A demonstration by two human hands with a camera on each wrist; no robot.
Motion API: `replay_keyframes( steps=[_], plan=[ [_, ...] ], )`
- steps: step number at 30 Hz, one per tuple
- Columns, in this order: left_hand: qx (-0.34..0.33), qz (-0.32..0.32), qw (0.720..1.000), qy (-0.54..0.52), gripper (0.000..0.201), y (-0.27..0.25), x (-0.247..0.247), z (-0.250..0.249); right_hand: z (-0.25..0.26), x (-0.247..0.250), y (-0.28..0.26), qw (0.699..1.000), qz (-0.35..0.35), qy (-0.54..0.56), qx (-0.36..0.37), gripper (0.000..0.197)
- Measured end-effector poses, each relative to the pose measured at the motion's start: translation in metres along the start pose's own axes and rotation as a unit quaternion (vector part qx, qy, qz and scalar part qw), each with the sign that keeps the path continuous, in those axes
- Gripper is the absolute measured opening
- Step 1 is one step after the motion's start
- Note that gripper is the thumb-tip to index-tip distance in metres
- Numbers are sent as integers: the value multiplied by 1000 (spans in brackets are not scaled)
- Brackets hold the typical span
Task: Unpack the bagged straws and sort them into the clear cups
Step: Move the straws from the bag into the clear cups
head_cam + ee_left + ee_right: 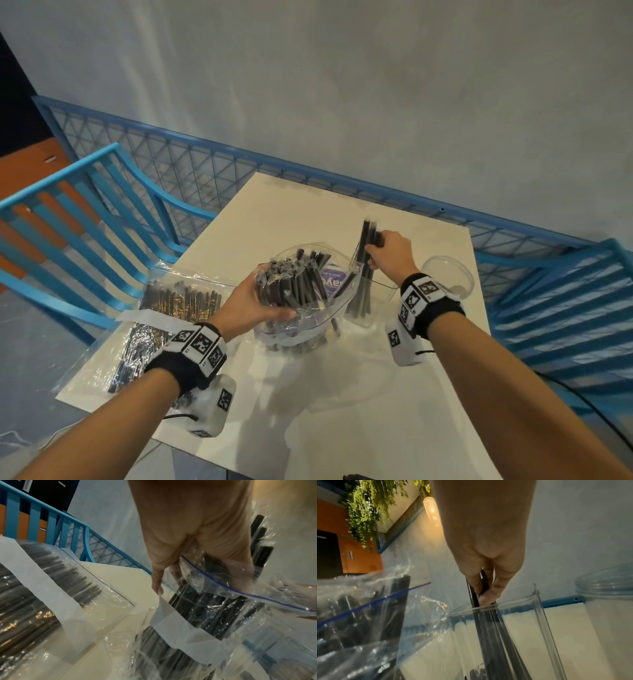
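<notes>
A clear zip bag (301, 294) full of black straws stands upright in the middle of the white table (342, 394). My left hand (246, 301) grips the bag's open top (223, 585), thumb along its front. My right hand (387, 253) holds a small bunch of black straws (368, 236) standing in a clear square cup (373, 305) just right of the bag. In the right wrist view my fingers (488, 591) pinch those straws (488, 635) above the cup's rim (513, 601). An empty round clear cup (448, 274) stands farther right.
A second bag of wrapped straws (164, 318) lies flat at the table's left edge, also close in the left wrist view (42, 588). Blue chairs (68, 219) flank the table on both sides. A blue mesh fence (274, 164) runs behind it.
</notes>
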State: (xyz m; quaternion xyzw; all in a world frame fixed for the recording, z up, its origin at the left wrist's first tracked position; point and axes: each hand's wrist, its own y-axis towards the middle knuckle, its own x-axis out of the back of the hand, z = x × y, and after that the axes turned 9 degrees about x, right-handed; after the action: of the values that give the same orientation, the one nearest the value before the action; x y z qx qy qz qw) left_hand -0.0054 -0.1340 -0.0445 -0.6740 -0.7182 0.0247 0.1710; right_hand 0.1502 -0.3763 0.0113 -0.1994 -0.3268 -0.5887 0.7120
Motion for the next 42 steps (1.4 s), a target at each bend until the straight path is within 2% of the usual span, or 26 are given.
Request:
replay_keyframes(
  steps=[5, 8, 10, 13, 15, 18, 19, 21, 23, 24, 29, 34, 39, 42],
  plan=[
    [0, 5, 1000, -5, 89, -2, -1, 1, -5, -1, 0, 999, -4, -9, -38, 35],
    [1, 2, 1000, -8, 91, -2, -2, -1, 5, 14, -2, 997, 16, -67, -47, 43],
    [2, 3, 1000, -10, 96, -2, 0, -1, 18, 28, -6, 996, -22, -89, -17, 44],
    [4, 1, 1000, -3, 94, -2, 0, -2, 53, 44, -27, 995, -71, -18, 71, 27],
    [5, 2, 1000, -1, 86, -1, 0, -3, 78, 44, -47, 992, -15, 39, 118, 14],
    [-3, 2, 1000, -1, 81, 0, -1, -4, 94, 19, -72, 981, 156, 1, 117, 9],
    [-4, 2, 1000, -2, 80, 0, -1, -4, 94, 5, -77, 976, 190, -29, 101, 14],
    [-9, 5, 1000, -5, 78, 0, -3, -5, 87, -21, -82, 973, 210, -59, 71, 38],
    [-9, 9, 1000, -3, 77, 0, -3, -5, 81, -38, -83, 975, 206, -45, 74, 55],
    [-6, 7, 1000, -2, 77, 0, -3, -4, 79, -44, -83, 976, 199, -34, 81, 57],
    [9, 5, 1000, -11, 82, 3, 0, 1, 67, -49, -81, 978, 171, 10, 115, 17],
    [12, 10, 1000, -25, 84, 2, 0, 0, 65, -25, -75, 977, 144, 13, 160, 16],
    [11, 8, 1000, -20, 74, -3, -1, -5, 76, 6, -68, 978, 87, 40, 186, 9],
    [10, 6, 1000, -14, 70, -4, -1, -7, 93, 41, -60, 977, 26, 87, 191, 21]
  ],
)
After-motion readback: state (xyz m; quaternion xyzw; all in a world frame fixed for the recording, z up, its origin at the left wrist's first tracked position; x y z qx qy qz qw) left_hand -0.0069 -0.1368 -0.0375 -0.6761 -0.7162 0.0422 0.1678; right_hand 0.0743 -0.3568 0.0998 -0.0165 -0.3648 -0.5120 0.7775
